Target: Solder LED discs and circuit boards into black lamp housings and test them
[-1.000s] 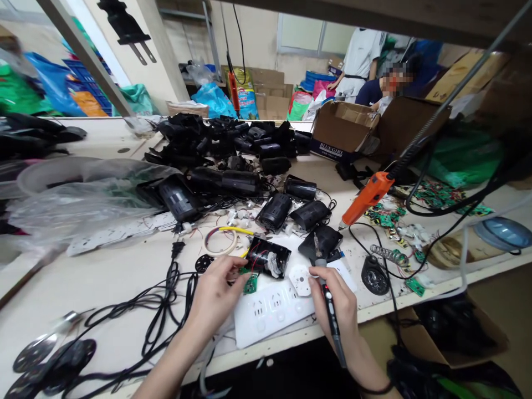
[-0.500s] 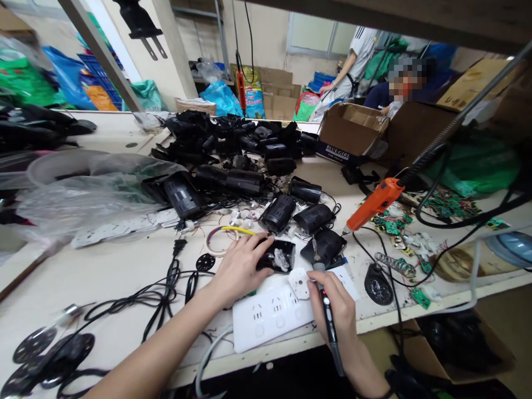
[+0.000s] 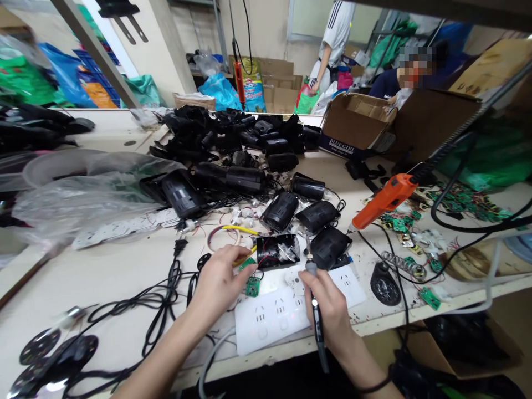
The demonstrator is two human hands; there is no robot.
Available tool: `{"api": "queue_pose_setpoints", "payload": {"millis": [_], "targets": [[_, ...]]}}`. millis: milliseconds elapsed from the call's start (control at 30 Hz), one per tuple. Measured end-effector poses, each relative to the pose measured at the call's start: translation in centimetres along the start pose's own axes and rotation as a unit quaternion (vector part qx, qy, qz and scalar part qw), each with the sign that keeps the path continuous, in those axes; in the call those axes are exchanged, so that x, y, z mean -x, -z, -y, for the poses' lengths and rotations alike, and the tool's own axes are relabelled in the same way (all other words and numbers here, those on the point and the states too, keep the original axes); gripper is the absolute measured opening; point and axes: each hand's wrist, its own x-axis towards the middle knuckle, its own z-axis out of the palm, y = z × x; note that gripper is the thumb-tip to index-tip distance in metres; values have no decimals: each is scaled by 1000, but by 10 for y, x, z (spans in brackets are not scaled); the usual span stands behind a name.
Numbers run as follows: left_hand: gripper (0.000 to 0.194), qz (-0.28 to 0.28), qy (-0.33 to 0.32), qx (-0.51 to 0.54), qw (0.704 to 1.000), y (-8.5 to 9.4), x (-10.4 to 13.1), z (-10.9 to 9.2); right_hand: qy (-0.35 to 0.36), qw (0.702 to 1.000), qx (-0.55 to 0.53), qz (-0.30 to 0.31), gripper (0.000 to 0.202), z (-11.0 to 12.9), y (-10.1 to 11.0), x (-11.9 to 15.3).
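My left hand (image 3: 222, 280) is at a small green circuit board (image 3: 252, 286), its thumb across the board and its fingers curled near a yellow wire. Beyond it lies an open black plastic housing (image 3: 266, 250) with red wires and a silvery part inside. In my right hand (image 3: 330, 302) is a soldering iron (image 3: 317, 321), gripped like a pen, its tip pointing away from me beside the housing. Under and between my hands lies a white power strip (image 3: 266, 318). A white plastic piece (image 3: 294, 282) is partly hidden by my right fingers.
An orange electric screwdriver (image 3: 384, 200) hangs at the right. Several black housings (image 3: 280, 211) lie ahead, with a dark heap behind. Power cords (image 3: 166, 310) tangle at left; circuit boards (image 3: 430, 297) and a spring (image 3: 403, 265) lie at right. Two people are beyond a cardboard box (image 3: 357, 124).
My left hand has drawn back from the black housing to the green circuit board, uncovering the housing's red wires. The soldering iron has shifted slightly left. The view has turned a little.
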Motion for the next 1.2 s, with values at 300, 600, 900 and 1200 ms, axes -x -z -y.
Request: {"api": "queue_pose_setpoints", "payload": {"millis": [300, 600, 900, 1200], "targets": [[7, -6, 16, 26, 1000, -29, 1, -22, 27, 996, 56, 58, 34, -2, 8, -5], [17, 79, -116, -83, 987, -34, 3, -26, 29, 994, 69, 73, 35, -4, 4, -4], [27, 72, -144, -140, 977, -36, 8, -33, 38, 994, 66, 83, 33, -1, 4, -8], [15, 17, -111, 14, 994, -24, 20, -28, 46, 992, 99, 64, 34, -1, 0, -10]]}}
